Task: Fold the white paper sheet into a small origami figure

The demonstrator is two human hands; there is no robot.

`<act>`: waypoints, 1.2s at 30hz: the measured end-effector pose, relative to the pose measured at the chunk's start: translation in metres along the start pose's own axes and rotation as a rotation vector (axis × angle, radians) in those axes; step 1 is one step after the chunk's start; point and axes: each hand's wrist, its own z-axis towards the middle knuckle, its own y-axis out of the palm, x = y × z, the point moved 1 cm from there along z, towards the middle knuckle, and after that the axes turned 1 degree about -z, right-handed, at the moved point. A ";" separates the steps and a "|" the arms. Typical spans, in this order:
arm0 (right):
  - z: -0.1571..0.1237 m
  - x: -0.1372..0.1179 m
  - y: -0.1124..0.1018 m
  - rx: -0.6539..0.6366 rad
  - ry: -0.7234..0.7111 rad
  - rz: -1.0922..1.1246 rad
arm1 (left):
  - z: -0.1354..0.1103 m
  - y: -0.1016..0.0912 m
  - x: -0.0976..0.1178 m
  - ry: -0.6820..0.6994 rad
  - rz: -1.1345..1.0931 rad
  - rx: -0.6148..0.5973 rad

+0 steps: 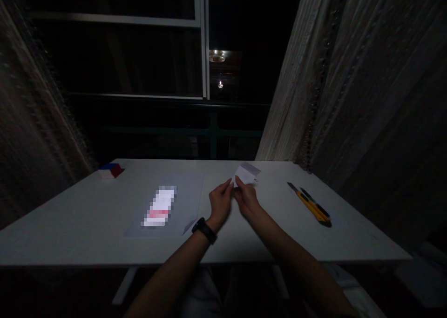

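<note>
Both my hands meet above the middle of a white table and pinch a small folded piece of white paper. My left hand, with a black watch on its wrist, grips the paper's lower left corner. My right hand grips it just beside, fingers closed on the lower edge. The paper sticks up and away from me, held a little above the tabletop.
A flat sheet of paper with a blurred white and red item lies left of my hands. A yellow utility knife and a dark pen lie at right. A small red and blue block sits far left. Curtains hang at both sides.
</note>
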 end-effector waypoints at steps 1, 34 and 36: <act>0.000 0.000 0.000 0.000 0.003 0.000 | 0.000 0.000 0.000 -0.010 -0.012 0.012; -0.002 -0.002 0.001 0.034 -0.022 -0.025 | 0.004 0.001 -0.012 -0.152 -0.203 0.025; -0.001 -0.002 0.000 0.035 -0.027 -0.022 | 0.004 0.002 -0.011 -0.153 -0.213 0.014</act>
